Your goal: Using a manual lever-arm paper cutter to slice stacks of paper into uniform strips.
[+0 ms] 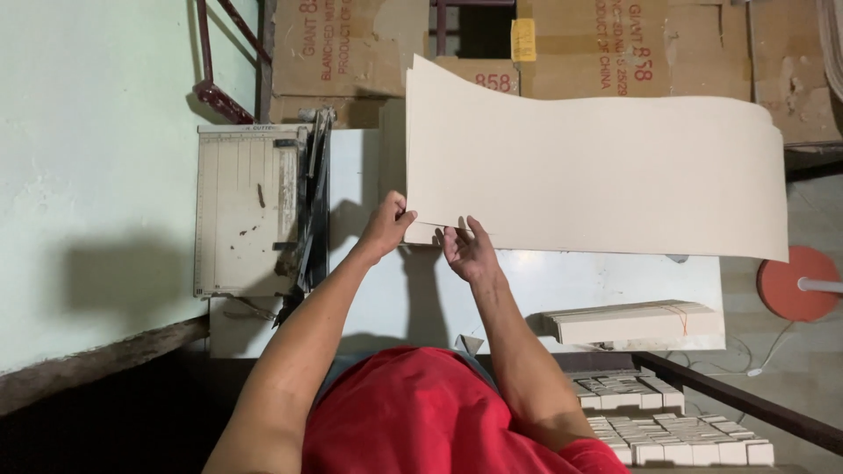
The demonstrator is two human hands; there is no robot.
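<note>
Head view: both hands' fingers pinch cardboard sheet, seemingly long rightward.

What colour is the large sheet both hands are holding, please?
Pale cream large sheet of card, plain and unpatterned, seen in the head view.

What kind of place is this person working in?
Probably a small paper-cutting or packaging workshop. A guillotine paper cutter sits on the white table, both hands hold a large sheet of beige card, and worn cardboard boxes are stacked behind.
</note>
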